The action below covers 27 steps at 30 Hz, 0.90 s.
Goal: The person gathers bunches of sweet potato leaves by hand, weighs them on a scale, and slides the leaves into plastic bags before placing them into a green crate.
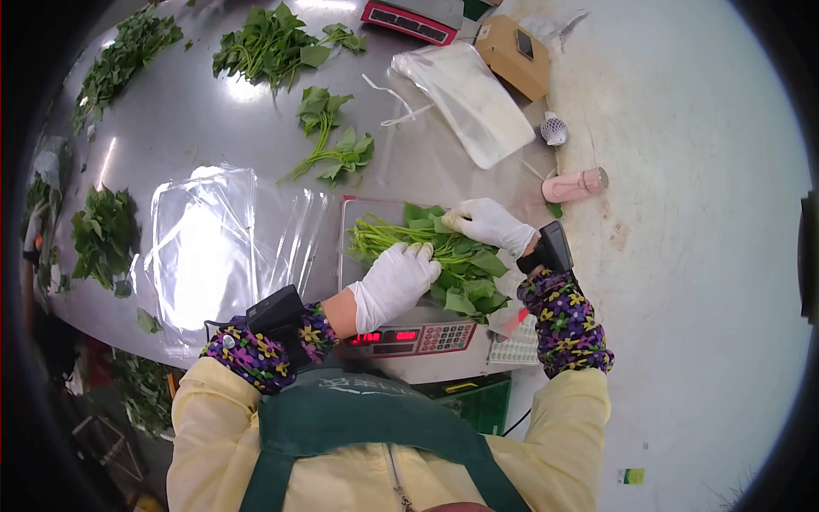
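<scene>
A bunch of leafy green stems (pixel 465 260) lies on the tray of a digital scale (pixel 351 269), stems to the left and leaves to the right. My left hand (pixel 397 284), in a white glove, rests on the stems at the bunch's near side with its fingers curled on them. At the far side, my right hand (pixel 490 224), also gloved, pinches the upper leaves. The scale's red display and keypad (pixel 444 338) show below the bunch. Flat clear plastic bags (pixel 205 247) lie to the left of the scale.
More greens lie on the metal table (pixel 196 111): small sprigs (pixel 341 154), a far pile (pixel 269 47) and a left pile (pixel 104 235). A stack of bags (pixel 469 102), a cardboard box (pixel 512 64), a pink bottle (pixel 573 185) and a second scale (pixel 409 24) stand beyond.
</scene>
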Available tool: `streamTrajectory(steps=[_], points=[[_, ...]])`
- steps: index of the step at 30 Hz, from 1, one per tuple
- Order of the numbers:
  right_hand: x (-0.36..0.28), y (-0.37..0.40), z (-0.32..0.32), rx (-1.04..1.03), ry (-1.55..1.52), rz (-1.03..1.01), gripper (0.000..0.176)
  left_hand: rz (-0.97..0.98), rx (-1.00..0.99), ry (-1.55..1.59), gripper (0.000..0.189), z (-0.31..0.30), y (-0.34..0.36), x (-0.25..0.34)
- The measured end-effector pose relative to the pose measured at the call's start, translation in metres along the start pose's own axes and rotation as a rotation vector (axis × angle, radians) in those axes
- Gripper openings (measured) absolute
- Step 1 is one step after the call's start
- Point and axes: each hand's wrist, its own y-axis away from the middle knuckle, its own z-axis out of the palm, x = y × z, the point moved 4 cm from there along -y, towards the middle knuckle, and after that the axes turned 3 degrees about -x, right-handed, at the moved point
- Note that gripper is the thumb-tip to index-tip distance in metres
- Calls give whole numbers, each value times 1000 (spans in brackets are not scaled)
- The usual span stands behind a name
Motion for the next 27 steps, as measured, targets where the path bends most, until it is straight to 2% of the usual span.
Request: streamTrajectory(steps=[1,3,4,6,7,9,10,11,13,14,15,17,19,21,22,24,26,27], points=[[-1,-2,-1,-7,1,8,42,0,1,11,20,0,-1,1],[4,-5,-2,-130,74,356,45,1,-4,36,19,-2,-4,4],[12,-6,3,-127,75,359,45,6,-2,35,19,-4,-6,5],[28,-14,13,79,-143,268,51,-31,-63,56,18,-5,-8,5],[33,-15,19,79,-151,267,51,-30,-71,55,18,-5,-9,5],[37,-13,17,342,278,219,57,-21,-99,38,20,-3,-11,5],[44,-19,18,170,143,196,61,-10,-102,36,20,-2,-10,4],[51,-17,15,179,139,206,61,-15,-46,71,19,-2,-10,2],[36,-3,5,77,-178,235,62,-14,-1,121,19,-4,-13,1],[39,2,2,-123,-351,287,77,-71,-46,146,20,-6,-18,-1],[23,14,-6,-128,-353,296,77,-131,-88,168,20,-6,-21,-3],[-9,35,-21,-189,-243,293,83,-80,-49,164,20,-1,-22,-4],[-12,46,-18,-242,-278,266,88,-74,-44,145,20,-1,-21,-2],[-30,56,-11,-276,-327,37,88,-93,-51,135,21,2,-22,-2],[-36,62,-6,-281,-322,32,88,-112,-62,128,22,3,-22,-2],[-45,72,5,-264,-80,146,103,-138,-104,117,22,2,-25,-4],[-33,72,23,-249,121,187,127,-163,-149,115,21,5,-29,-9],[-42,76,27,-251,132,181,127,-171,-139,114,21,4,-30,-9]])
